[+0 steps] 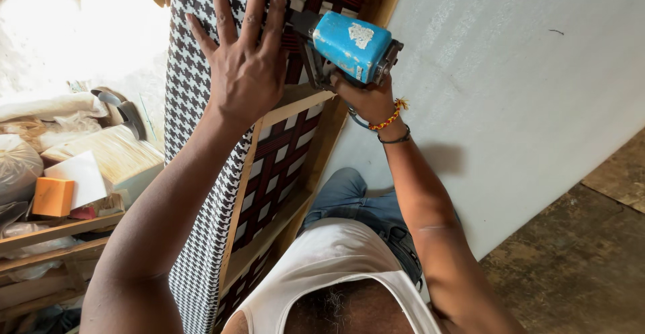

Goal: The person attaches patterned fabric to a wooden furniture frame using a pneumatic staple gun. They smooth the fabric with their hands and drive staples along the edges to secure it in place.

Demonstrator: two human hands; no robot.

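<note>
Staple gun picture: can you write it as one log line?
left hand: flat on houndstooth fabric | right hand: gripping blue staple gun | wooden frame: webbing showing
</note>
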